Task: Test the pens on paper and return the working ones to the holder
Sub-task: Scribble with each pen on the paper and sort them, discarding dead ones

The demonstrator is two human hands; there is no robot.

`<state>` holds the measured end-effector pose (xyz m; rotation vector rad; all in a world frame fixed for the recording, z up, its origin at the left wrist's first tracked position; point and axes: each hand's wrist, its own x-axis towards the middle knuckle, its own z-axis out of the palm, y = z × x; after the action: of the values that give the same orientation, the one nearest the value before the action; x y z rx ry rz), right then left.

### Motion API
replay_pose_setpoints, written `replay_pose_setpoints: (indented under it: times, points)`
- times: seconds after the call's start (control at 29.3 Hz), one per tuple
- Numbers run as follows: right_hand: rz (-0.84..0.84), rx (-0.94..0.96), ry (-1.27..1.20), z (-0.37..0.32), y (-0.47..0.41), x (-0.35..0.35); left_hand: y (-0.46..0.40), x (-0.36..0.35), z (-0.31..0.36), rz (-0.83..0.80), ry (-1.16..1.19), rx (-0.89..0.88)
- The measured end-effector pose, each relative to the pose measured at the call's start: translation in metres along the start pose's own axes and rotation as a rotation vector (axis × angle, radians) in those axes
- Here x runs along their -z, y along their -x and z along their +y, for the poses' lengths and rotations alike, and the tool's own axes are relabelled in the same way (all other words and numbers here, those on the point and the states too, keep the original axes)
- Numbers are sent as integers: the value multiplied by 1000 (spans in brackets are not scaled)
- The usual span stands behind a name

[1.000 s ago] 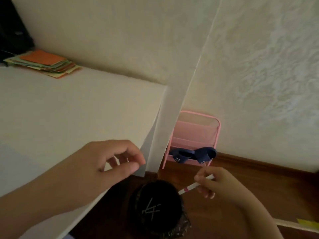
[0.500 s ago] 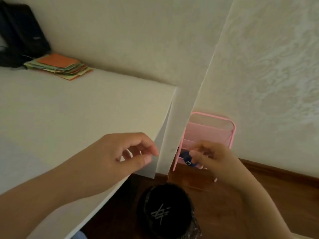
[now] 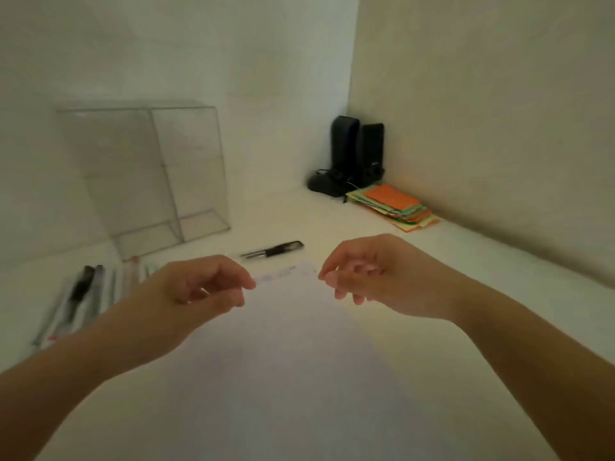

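Both hands hover over a white sheet of paper [image 3: 299,344] on the surface [image 3: 466,261], the left hand [image 3: 199,287] and right hand [image 3: 369,274] loosely curled, neither holding anything. A black pen [image 3: 273,250] lies beyond them; more pens [image 3: 80,294] lie at left

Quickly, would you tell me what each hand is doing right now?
Left hand: fingers loosely curled, holding nothing, above the paper.
Right hand: fingers loosely curled, holding nothing.
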<state>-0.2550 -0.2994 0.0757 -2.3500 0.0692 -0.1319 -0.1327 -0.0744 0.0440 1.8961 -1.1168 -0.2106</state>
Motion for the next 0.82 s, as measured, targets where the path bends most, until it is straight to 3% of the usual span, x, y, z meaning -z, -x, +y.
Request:
replay_pose_setpoints:
  times: [0.14, 0.34, 0.51, 0.82]
  points:
    - [-93, 11, 68, -4, -75, -43, 6, 33, -43, 138, -58, 106]
    - [72, 138, 445, 18, -128, -64, -26, 20, -61, 194, -178, 75]
    - [155, 227, 613, 32, -140, -75, -35, -3, -64, 51, -234, -100]
    - [64, 469, 1020, 43, -145, -76, -35, -6, -83, 0, -274, -42]
